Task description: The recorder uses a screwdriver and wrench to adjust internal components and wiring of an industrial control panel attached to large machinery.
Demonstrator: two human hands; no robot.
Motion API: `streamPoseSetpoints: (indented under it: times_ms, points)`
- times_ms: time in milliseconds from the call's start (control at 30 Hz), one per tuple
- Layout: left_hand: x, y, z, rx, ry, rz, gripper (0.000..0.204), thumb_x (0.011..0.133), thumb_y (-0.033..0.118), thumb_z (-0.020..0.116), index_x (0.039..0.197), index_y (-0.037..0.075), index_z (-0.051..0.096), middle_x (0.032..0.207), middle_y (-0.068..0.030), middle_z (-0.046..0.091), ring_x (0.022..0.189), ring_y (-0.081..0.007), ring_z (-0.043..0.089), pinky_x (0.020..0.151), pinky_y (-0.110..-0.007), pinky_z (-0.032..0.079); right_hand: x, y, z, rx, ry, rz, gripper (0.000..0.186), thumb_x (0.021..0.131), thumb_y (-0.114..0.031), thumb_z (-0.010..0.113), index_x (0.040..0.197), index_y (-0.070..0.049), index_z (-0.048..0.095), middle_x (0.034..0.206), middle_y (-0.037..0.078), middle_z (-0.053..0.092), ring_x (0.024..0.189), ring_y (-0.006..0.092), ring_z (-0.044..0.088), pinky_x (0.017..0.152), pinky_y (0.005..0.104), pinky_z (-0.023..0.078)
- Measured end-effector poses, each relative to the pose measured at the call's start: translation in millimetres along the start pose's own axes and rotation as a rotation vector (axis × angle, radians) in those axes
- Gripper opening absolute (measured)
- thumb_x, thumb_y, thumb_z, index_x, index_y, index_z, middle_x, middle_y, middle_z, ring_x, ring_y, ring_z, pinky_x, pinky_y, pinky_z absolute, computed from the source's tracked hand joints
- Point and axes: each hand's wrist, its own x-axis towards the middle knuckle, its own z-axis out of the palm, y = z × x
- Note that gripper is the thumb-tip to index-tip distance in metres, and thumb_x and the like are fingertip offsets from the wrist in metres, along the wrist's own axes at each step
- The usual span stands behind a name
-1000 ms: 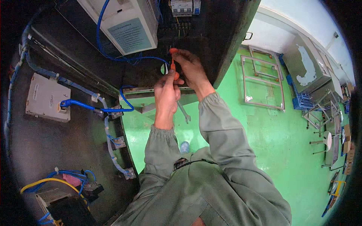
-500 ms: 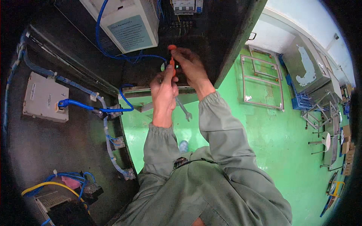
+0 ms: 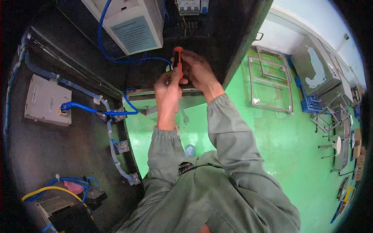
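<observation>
Left hand (image 3: 168,88) pinches orange tool (image 3: 178,49) near bottom edge of open cabinet (image 3: 244,42); right hand (image 3: 199,74) beside it, grip unclear. Looks mid-job: blue wire (image 3: 151,59) reaches hands, end hidden; remainder can't tell.

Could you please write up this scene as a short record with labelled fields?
Left hand: left hand closed on the lower part of an orange-handled tool
Right hand: right hand beside the handle; contact unclear
Below left hand: blurred spanner
Cabinet interior: pale unit with a label, circuit breakers, thin blue cable
Left panel: pale box with thick blue cable plugged in
Floor: green floor; metal frames at right
</observation>
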Motion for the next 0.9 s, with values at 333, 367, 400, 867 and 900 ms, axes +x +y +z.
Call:
streamPoseSetpoints:
  times_ms: [333,367,400,867,900]
  points:
    - [-0.8,-3.8,6.3,-0.159,-0.030,-0.122,0.035,0.081,0.027,0.070,0.093,-0.004,0.058,0.068,-0.0085,0.060,0.048,-0.0079,0.044,0.046,-0.022,0.036,-2.2,-4.6,-1.7,0.051,0.003,-0.014,0.027,0.093,-0.018,0.050,0.115,-0.003,0.056,0.097,0.006,0.060,0.089,0.0134,0.056,0.080,0.0278,0.049]
    - [0.5,-4.7,5.3,-0.143,-0.009,-0.074,0.036,0.079,0.027,0.071,0.092,-0.003,0.058,0.069,-0.0087,0.060,0.050,-0.0097,0.045,0.048,-0.023,0.037,-0.7,-4.4,-0.1,0.062,0.014,-0.008,0.025,0.092,-0.016,0.051,0.113,-0.004,0.057,0.096,0.005,0.060,0.086,0.0138,0.057,0.076,0.0286,0.049]
    - [2.1,-6.3,4.2,-0.127,0.013,-0.026,0.036,0.078,0.028,0.072,0.091,-0.003,0.059,0.069,-0.0089,0.060,0.051,-0.0116,0.046,0.051,-0.024,0.039,0.0,-3.3,1.6,0.073,0.025,-0.002,0.023,0.090,-0.013,0.052,0.111,-0.005,0.058,0.094,0.005,0.061,0.084,0.0141,0.058,0.071,0.0294,0.048]
    - [0.1,-3.5,13.3,0.548,0.156,0.395,0.032,0.077,0.026,0.071,0.090,-0.002,0.062,0.072,-0.0065,0.063,0.064,-0.0130,0.056,0.058,-0.028,0.044,-0.3,-5.2,-0.6,0.164,-0.033,0.009,0.029,0.094,-0.012,0.043,0.120,-0.003,0.051,0.103,0.013,0.059,0.093,0.0206,0.058,0.077,0.0318,0.052]
    - [1.8,-3.6,12.2,0.310,0.082,0.174,0.033,0.077,0.026,0.071,0.090,-0.003,0.062,0.072,-0.0078,0.064,0.064,-0.0136,0.056,0.059,-0.028,0.045,0.4,-4.9,-1.2,0.147,-0.026,0.004,0.029,0.094,-0.013,0.043,0.121,-0.003,0.050,0.103,0.013,0.059,0.093,0.0212,0.058,0.077,0.0318,0.052]
